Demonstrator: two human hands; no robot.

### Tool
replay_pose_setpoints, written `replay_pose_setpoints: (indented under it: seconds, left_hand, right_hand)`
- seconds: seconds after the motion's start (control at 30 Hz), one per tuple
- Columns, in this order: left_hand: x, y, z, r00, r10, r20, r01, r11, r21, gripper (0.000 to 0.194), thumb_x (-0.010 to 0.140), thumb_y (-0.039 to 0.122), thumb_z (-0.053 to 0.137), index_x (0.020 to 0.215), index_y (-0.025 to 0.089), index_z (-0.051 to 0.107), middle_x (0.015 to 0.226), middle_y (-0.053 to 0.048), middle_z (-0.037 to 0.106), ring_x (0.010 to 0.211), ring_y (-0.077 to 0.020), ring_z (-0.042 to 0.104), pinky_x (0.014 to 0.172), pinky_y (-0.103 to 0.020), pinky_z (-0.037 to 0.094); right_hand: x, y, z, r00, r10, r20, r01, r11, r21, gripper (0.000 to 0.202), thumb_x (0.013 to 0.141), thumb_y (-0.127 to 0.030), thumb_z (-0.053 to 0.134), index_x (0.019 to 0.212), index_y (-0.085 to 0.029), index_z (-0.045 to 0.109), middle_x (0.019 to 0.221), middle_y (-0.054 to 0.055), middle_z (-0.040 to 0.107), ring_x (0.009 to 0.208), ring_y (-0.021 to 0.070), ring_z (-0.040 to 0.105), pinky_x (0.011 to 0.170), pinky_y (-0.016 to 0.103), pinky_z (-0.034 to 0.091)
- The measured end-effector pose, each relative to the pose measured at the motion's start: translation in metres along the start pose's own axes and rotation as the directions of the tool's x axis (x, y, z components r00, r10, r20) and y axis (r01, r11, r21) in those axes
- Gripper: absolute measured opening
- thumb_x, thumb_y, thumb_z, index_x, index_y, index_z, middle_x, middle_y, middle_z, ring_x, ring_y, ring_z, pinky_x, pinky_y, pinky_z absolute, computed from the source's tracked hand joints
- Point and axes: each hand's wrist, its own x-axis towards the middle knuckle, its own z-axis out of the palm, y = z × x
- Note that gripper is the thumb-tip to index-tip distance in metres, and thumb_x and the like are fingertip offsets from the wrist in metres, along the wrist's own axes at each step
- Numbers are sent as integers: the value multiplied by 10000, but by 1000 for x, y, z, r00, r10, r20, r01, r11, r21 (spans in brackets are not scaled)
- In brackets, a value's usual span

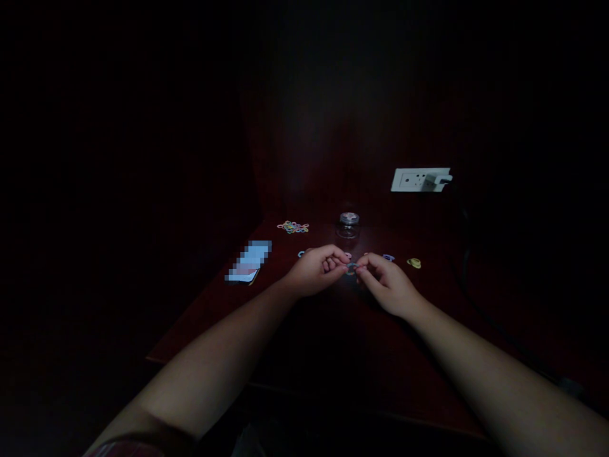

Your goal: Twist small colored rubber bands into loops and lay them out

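Between my fingertips is a small light-blue hair tie point(353, 265), a thin ring. My left hand point(320, 270) pinches its left side with thumb and forefinger, the other fingers curled in. From the right, my right hand point(387, 282) is pinched on the same ring. Just behind my hands lie more small hair ties: a pink one point(348, 255), a purple group point(389, 258) and a yellow group point(414, 263). A blue one point(301, 254) shows partly behind my left hand. My fingers hide some of the table there.
A multicoloured heap of rings point(294, 227) lies at the back left of the dark red table point(295, 343). Behind my hands stands a clear lidded jar point(349, 226). A lit phone point(250, 261) lies at left. A wall socket point(413, 180) holds a plug with a dark cable hanging at right.
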Motion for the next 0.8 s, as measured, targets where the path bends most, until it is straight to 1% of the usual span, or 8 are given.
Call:
replay_pose_setpoints:
  seconds: [0.13, 0.3, 0.47, 0.7, 0.8]
  left_hand:
    - [0, 0, 0, 1000, 3, 6, -3, 1000, -6, 177, 784, 229, 617, 913, 108, 609, 718, -3, 597, 568, -49, 465, 529, -164, 383]
    - [-1, -1, 0, 1000, 11, 9, -11, 1000, -17, 192, 794, 240, 608, 938, 115, 601, 737, -9, 599, 596, -57, 489, 552, -172, 401]
    - [-1, 1, 0, 1000, -4, 31, 4, 1000, 9, 188, 797, 250, 607, 928, 116, 602, 724, -3, 589, 589, -56, 480, 550, -176, 400]
    - [-2, -1, -1, 997, 37, 67, -38, 999, 24, 249, 781, 258, 643, 989, 127, 608, 810, -29, 638, 671, -78, 552, 603, -197, 439]
    - [-2, -4, -1, 996, 48, 69, -51, 997, 53, 254, 772, 264, 656, 989, 137, 614, 811, -29, 649, 677, -84, 567, 608, -204, 448]
  right_hand:
    - [0, 0, 1, 1000, -20, -11, 21, 1000, 7, 108, 887, -254, 496, 840, -179, 559, 699, 8, 552, 636, 142, 514, 608, 258, 418]
    - [0, 0, 2, 999, -31, 9, 31, 999, 32, 81, 872, -213, 497, 863, -175, 567, 714, 11, 554, 636, 135, 507, 597, 249, 422]
    - [0, -2, 0, 999, -41, 21, 41, 999, 9, 95, 878, -220, 488, 853, -169, 565, 695, 7, 539, 620, 131, 485, 585, 249, 414]
    - [0, -2, 0, 999, -49, 8, 49, 999, -3, 96, 876, -222, 495, 816, -176, 553, 696, 6, 538, 631, 133, 489, 597, 254, 416]
    - [0, -2, 0, 998, -56, -2, 56, 998, 3, 94, 874, -233, 505, 810, -183, 553, 695, 5, 540, 632, 135, 494, 596, 255, 420]
